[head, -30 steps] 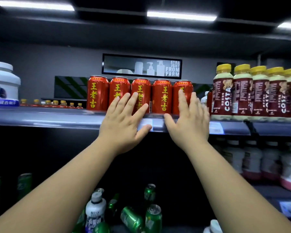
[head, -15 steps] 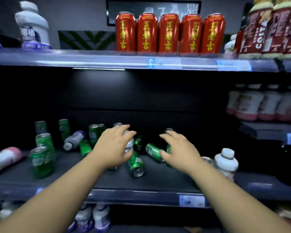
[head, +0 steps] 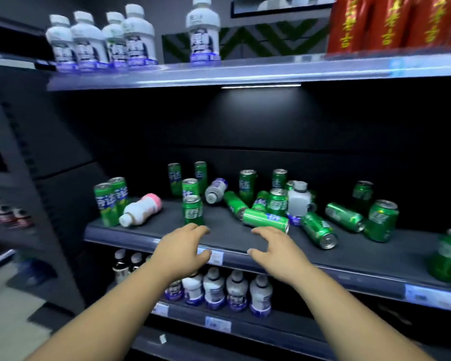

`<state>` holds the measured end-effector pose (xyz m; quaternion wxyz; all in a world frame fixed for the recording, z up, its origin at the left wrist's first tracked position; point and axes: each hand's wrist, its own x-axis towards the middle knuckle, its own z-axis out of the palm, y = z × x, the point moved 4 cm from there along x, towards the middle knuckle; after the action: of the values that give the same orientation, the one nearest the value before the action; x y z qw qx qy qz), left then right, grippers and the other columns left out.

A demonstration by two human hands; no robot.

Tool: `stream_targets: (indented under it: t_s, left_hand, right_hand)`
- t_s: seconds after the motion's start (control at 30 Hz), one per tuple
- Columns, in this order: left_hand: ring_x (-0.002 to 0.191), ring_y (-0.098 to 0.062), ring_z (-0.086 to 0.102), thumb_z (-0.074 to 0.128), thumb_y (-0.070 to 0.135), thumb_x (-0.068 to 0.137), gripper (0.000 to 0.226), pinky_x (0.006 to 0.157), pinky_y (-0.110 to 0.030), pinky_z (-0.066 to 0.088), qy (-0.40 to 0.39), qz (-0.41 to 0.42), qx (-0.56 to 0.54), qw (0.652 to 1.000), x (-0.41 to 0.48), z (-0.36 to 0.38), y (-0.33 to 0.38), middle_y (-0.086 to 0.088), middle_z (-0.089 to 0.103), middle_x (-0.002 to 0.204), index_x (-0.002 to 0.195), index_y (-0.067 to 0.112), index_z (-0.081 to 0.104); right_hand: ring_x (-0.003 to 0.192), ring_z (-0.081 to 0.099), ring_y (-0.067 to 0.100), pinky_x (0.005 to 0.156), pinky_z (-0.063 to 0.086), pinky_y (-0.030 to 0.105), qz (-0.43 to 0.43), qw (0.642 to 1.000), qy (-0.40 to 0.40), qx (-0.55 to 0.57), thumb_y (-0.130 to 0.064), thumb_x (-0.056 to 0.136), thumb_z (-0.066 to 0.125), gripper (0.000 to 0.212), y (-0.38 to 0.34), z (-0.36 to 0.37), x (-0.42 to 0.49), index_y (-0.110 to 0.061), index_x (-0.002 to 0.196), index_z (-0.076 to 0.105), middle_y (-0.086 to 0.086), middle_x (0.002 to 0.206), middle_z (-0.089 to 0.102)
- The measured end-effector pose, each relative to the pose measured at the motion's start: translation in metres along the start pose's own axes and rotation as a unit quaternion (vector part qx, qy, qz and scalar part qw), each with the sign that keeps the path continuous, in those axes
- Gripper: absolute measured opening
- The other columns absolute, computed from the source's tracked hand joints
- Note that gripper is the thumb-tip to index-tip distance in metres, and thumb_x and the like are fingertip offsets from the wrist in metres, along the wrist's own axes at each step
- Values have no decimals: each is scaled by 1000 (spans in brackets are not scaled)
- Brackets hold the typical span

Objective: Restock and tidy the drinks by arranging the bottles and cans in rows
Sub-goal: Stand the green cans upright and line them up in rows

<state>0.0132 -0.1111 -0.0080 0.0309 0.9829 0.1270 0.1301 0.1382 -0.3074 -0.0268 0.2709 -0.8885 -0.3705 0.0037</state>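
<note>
- Top shelf, left: white plastic bottles point(head: 89, 43), rounded shoulders, upright in a row.
- Middle shelf point(head: 349, 259), dark matte deck; at its left end, two glossy green cans point(head: 110, 201), upright, touching.
- Just beside these: pink-capped white bottle point(head: 141, 210), lying on its side.
- Left hand point(head: 181, 254): released, fingers loosely bent, grasping nothing, just before an upright green can point(head: 193, 210).
- Right hand point(head: 279, 255): released, empty, just before a toppled green can point(head: 266, 219).
- Further right: scattered cylindrical green cans point(head: 319, 230), upright and toppled, around a squat white bottle point(head: 298, 201).
- Top shelf, right: red cans point(head: 391, 22), blurred.
</note>
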Motion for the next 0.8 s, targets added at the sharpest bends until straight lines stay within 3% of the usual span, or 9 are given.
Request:
stream_targets:
  t_s: [0.23, 0.43, 0.8]
  left_hand:
    - [120, -16, 54, 54, 52, 88, 53, 85, -33, 45, 4, -35, -14, 999, -4, -7, -55, 10, 49, 138, 138, 36, 44]
    - [121, -15, 54, 53, 53, 89, 54, 89, -35, 48, -2, -56, -25, 998, 24, 9, -86, 10, 48, 140, 139, 36, 43]
    - [121, -16, 54, 58, 49, 87, 55, 96, -36, 48, 14, -126, -58, 990, 106, 40, -174, 7, 52, 138, 137, 30, 48]
  right_hand:
    - [132, 45, 14, 106, 42, 35, -17, 999, -15, 31, -47, 89, 62, 58, -44, 31, 34, -32, 143, 46, -9, 148, 44]
    - [131, 46, 15, 104, 42, 35, -11, 999, -37, 31, -47, 89, 62, 59, -38, 50, 77, -33, 144, 45, -9, 148, 44]
    - [124, 54, 19, 102, 44, 33, -5, 997, -9, 78, -39, 81, 72, 60, -19, 84, 217, -25, 137, 53, 0, 135, 58]
